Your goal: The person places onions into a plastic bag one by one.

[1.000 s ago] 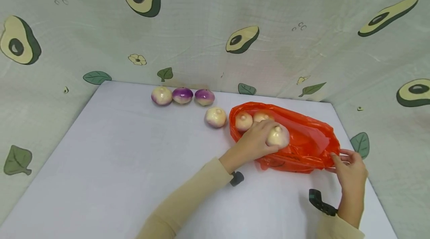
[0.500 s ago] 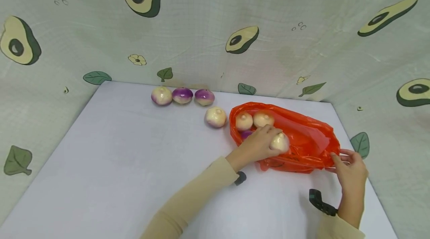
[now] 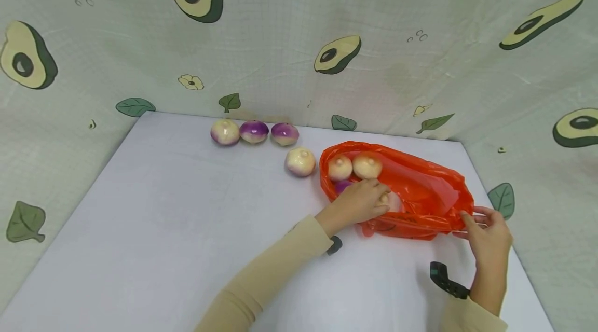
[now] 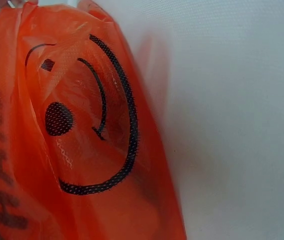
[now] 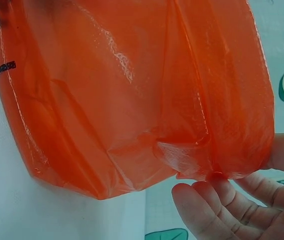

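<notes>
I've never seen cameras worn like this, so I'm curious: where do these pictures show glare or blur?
Head view: small bright glints on the purple-topped vegetables at the back; left wrist view: the white tabletop is hazy, with a blurred reddish smudge beside the red bag; right wrist view: pale glare streaks on the bag, while the right hand looks fairly clear.

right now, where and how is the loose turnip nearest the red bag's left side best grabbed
Probably round its widest part, coming from above and the near left. The turnip is rounded and sits stub up; the red bag is close on its right and a purple turnip lies behind, leaving the near left freer.
</notes>
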Demonstrator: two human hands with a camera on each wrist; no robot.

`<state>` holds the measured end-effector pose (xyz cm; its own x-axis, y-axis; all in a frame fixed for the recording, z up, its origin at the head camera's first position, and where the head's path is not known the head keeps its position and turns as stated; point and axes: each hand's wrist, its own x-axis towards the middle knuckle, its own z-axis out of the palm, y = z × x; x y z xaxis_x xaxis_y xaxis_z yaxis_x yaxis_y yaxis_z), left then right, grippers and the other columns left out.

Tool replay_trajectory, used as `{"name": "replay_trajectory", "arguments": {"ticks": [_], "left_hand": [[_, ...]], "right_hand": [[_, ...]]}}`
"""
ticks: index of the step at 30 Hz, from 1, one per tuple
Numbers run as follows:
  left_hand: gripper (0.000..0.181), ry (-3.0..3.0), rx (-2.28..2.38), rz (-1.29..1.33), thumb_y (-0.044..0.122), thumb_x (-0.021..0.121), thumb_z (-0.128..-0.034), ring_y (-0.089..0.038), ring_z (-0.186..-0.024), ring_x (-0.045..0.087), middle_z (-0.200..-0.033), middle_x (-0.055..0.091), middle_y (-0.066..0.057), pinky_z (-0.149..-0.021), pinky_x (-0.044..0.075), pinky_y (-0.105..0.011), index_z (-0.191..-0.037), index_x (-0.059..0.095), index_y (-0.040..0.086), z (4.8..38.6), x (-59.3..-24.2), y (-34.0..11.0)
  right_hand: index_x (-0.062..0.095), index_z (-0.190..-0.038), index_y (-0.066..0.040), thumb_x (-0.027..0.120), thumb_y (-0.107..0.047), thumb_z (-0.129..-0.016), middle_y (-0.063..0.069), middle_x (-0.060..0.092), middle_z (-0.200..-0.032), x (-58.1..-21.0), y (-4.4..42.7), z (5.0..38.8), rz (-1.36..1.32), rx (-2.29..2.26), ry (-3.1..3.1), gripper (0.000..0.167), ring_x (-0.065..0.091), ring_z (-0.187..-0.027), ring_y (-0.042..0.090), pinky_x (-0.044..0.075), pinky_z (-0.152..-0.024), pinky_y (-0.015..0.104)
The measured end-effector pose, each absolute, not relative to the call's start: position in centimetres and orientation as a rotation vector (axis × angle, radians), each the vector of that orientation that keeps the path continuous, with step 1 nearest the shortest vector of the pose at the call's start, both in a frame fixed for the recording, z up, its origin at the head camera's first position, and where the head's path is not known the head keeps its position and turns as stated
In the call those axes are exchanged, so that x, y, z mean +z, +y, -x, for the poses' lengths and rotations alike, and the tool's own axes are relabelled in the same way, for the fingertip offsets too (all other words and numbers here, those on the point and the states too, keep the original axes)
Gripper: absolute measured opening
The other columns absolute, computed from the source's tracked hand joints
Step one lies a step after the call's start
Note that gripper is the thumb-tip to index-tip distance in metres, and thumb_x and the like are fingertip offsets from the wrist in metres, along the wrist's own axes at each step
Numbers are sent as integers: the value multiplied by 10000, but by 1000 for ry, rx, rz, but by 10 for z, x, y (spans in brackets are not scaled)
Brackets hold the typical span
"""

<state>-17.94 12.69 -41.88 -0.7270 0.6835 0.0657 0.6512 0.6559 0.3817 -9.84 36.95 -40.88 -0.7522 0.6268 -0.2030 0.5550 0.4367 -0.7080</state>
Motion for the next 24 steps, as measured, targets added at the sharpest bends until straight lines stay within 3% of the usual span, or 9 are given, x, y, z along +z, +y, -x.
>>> {"name": "replay_trajectory", "arguments": {"ticks": [11,24], "left_hand": [[328,2830,573,-1154,339,497,-937,-81,-1043,562,-1154,598,68,-871,484,-190,-1218,590,198,178,-408,121],[351,2882,889,-1152,292,531,-926,-78,-1168,502,-1231,582,58,-1028,377,-190,-1253,563,171,174,-394,95]], "right_hand": [[279,-1434,-76,460,-431,-924,202,432,-1345,-409,371,98,1076,1218,-2594,647,461,-602,-114,498,-524,132],[289,-1427,-69,462,-430,-923,206,437,-1337,-410,370,98,1070,1220,-2578,643,456,-583,-130,509,-526,152]]}}
